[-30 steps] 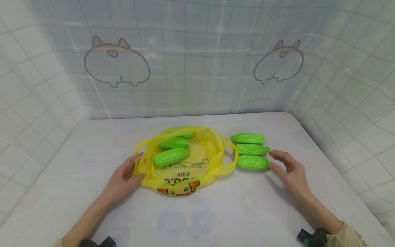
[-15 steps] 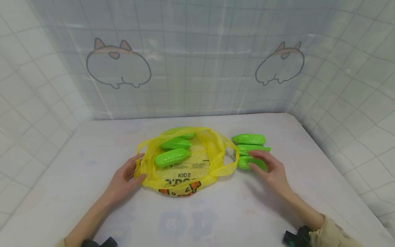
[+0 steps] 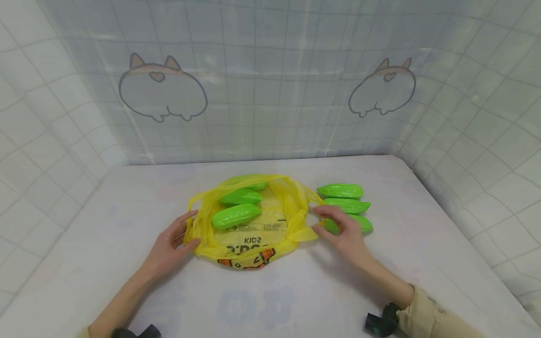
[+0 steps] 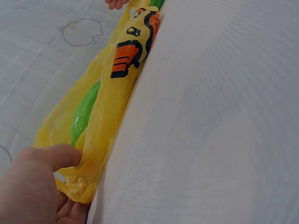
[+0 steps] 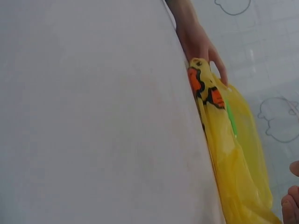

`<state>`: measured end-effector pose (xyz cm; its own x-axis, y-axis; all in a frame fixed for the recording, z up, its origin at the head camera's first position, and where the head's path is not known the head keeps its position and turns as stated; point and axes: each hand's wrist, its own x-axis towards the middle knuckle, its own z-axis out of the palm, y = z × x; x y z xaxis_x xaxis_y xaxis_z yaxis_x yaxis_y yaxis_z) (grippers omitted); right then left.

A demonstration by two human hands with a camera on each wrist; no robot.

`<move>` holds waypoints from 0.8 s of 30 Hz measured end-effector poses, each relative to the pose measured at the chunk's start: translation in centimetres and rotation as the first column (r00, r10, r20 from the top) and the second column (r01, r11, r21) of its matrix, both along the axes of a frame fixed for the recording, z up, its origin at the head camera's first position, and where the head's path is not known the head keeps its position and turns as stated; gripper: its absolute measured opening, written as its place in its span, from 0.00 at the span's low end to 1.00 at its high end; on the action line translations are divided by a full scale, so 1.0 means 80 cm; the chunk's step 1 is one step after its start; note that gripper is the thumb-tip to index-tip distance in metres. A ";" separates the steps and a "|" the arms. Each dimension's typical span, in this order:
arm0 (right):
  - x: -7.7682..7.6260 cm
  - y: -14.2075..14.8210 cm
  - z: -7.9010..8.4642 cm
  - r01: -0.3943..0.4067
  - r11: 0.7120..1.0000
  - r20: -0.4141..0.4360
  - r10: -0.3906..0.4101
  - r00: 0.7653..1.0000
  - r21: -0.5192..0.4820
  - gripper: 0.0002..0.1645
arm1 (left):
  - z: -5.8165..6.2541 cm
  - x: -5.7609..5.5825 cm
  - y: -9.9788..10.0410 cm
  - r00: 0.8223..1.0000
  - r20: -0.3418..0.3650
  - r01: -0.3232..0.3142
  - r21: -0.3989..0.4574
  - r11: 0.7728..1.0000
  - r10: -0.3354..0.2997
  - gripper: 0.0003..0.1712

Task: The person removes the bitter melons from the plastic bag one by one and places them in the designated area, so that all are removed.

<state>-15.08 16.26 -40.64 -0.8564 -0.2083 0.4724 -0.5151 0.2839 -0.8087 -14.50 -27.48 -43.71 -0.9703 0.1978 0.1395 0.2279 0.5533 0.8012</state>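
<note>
A yellow plastic bag (image 3: 249,237) lies with its mouth open, several glossy green vegetables like bitter melons (image 3: 236,215) inside. My left hand (image 3: 169,244) grips the bag's left side; in the left wrist view the thumb (image 4: 63,156) lies over the bunched plastic, the fingers below. At the bag's right handle (image 3: 305,234), my right hand (image 3: 344,234) has thumb and forefinger spread apart, fingertips right at the loop. In the right wrist view its fingertips (image 5: 290,205) show beside the yellow plastic. Three more green vegetables (image 3: 340,190) lie stacked in a row behind it, the nearest partly hidden.
The white tabletop (image 3: 253,300) carries faint printed figures. Behind and at both sides stand walls hung with white grid-patterned sheeting (image 3: 274,94), with cartoon animal drawings (image 3: 162,89) on the back one.
My right hand has moved left from the right end of the loose green vegetables, across the nearest one, to the bag's right handle. The left hand has stayed on the bag.
</note>
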 end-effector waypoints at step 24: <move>-0.011 -0.072 -0.016 -0.038 0.994 0.127 0.025 0.992 0.102 0.24 | 0.000 0.000 0.001 1.000 0.011 -0.004 -0.007 1.000 0.004 0.39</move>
